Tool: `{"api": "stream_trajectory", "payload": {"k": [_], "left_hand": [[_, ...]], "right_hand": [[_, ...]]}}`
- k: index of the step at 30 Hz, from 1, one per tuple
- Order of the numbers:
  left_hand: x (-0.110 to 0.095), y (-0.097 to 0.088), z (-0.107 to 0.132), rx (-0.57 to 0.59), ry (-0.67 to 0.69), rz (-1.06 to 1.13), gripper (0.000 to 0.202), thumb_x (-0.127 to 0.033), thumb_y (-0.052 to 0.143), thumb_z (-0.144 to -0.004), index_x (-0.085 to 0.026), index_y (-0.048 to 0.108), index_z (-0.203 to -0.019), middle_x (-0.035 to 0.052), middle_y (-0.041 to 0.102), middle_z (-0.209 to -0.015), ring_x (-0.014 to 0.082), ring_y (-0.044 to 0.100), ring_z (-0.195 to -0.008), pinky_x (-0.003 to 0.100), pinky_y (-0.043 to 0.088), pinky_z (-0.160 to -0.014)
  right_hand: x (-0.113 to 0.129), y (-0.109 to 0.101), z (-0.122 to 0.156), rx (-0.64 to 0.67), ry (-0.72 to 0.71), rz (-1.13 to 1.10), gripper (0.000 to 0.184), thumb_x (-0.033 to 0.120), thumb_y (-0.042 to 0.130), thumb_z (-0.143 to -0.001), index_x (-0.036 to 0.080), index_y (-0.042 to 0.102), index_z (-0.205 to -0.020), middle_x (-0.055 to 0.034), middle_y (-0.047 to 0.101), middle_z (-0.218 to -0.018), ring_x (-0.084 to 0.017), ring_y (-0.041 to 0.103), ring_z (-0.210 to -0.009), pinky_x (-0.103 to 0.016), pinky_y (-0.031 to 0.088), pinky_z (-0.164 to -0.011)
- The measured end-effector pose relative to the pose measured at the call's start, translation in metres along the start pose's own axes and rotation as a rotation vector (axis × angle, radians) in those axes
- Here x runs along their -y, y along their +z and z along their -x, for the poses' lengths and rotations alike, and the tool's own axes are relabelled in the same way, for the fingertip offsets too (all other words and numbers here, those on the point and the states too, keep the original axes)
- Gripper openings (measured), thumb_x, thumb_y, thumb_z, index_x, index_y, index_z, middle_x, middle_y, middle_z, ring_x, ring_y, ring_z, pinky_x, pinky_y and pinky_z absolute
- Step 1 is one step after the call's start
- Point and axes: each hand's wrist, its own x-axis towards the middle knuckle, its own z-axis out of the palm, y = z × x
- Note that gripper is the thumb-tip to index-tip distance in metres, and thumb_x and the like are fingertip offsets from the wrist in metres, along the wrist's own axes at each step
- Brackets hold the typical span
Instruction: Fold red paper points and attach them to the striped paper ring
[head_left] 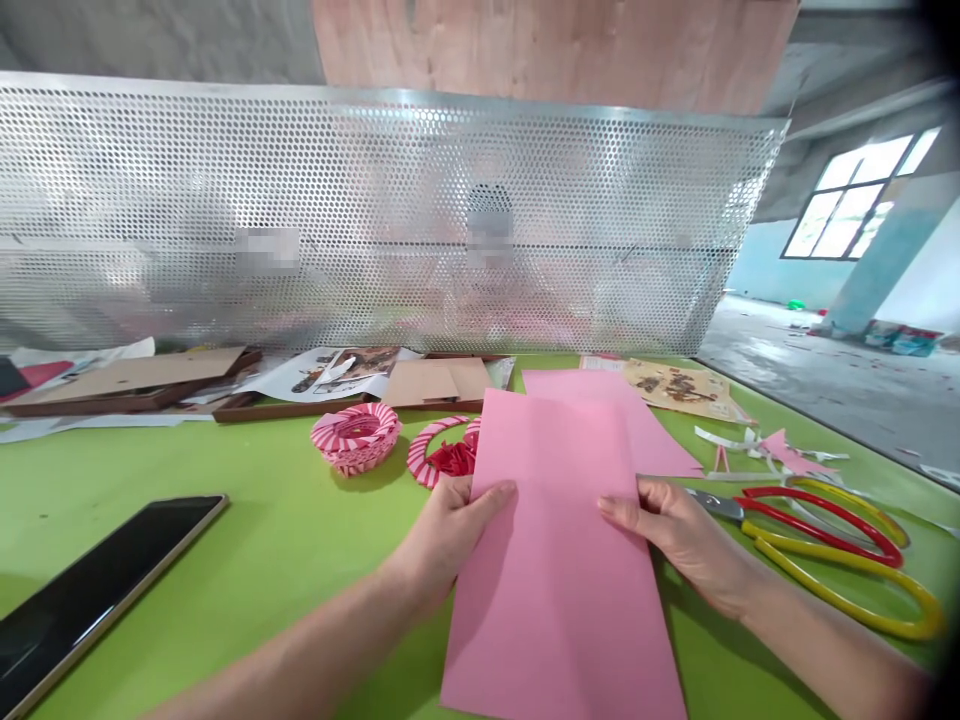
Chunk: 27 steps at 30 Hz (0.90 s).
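Observation:
A sheet of pink paper (562, 580) is held up between my two hands, tilted over the table. My left hand (457, 520) pinches its left edge, thumb on the front face. On the opposite edge my right hand (667, 520) grips it the same way. Faint creases run lengthwise down the sheet. Behind it lies another pink sheet (652, 430), partly covered. Just past my left hand is a pink-and-white striped ring (424, 445) with red crumpled paper (454, 458) in it, partly hidden. Scissors (825, 540) with red and yellow handles lie beside my right hand.
On the green table (300, 560) a phone (97, 590) lies at left. A small woven pink basket (356, 440) stands farther back. Picture frames with brown boards (135, 380) line the perforated metal screen (375, 230). Paper scraps (795, 455) lie at right.

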Motion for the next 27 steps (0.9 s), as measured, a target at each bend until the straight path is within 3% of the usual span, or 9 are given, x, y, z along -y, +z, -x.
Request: {"api": "stream_trajectory", "payload": {"k": [7,12,18,23,27], "left_hand": [[-0.007,0.003,0.004,-0.053,-0.034,0.086,0.029,-0.036,0.060,-0.070,-0.012,0.066,-0.084,0.0076,0.070,-0.068,0.0195,0.065,-0.056,0.027,0.049,-0.055],[-0.006,0.004,0.005,-0.042,-0.010,0.104,0.028,-0.037,0.057,-0.073,-0.014,0.066,-0.086,0.0069,0.071,-0.069,0.0194,0.065,-0.056,0.027,0.050,-0.053],[-0.007,0.004,0.006,-0.111,-0.036,0.126,0.024,-0.034,0.059,-0.071,-0.015,0.066,-0.084,0.0056,0.071,-0.067,0.0187,0.065,-0.053,0.027,0.050,-0.051],[-0.010,0.007,0.006,-0.167,-0.036,0.123,0.021,-0.029,0.060,-0.070,-0.015,0.065,-0.084,0.0057,0.071,-0.065,0.0207,0.064,-0.053,0.030,0.050,-0.052],[-0.012,0.005,0.006,-0.112,0.041,0.125,0.019,-0.029,0.060,-0.071,-0.013,0.066,-0.079,0.0056,0.069,-0.066,0.0171,0.063,-0.055,0.026,0.048,-0.056]], "right_hand": [[-0.005,-0.007,-0.004,-0.147,-0.141,0.104,0.031,0.038,0.061,-0.070,0.017,0.048,-0.052,0.0051,0.041,-0.052,-0.009,0.038,-0.050,-0.022,0.032,-0.050],[-0.005,-0.005,-0.004,-0.146,-0.131,0.068,0.029,0.038,0.057,-0.073,0.017,0.050,-0.055,0.0046,0.042,-0.054,-0.010,0.038,-0.051,-0.023,0.033,-0.052],[-0.003,-0.002,0.001,-0.135,-0.119,0.067,0.027,0.039,0.053,-0.076,0.017,0.051,-0.060,0.0047,0.042,-0.056,-0.010,0.039,-0.053,-0.023,0.033,-0.054],[-0.001,0.003,0.004,-0.106,-0.130,0.147,0.030,0.039,0.057,-0.073,0.017,0.046,-0.056,0.0060,0.034,-0.054,-0.009,0.031,-0.049,-0.021,0.026,-0.048],[0.004,0.001,0.005,-0.144,-0.157,0.182,0.031,0.039,0.055,-0.074,0.018,0.044,-0.055,0.0062,0.033,-0.052,-0.008,0.029,-0.048,-0.021,0.025,-0.047]]}}
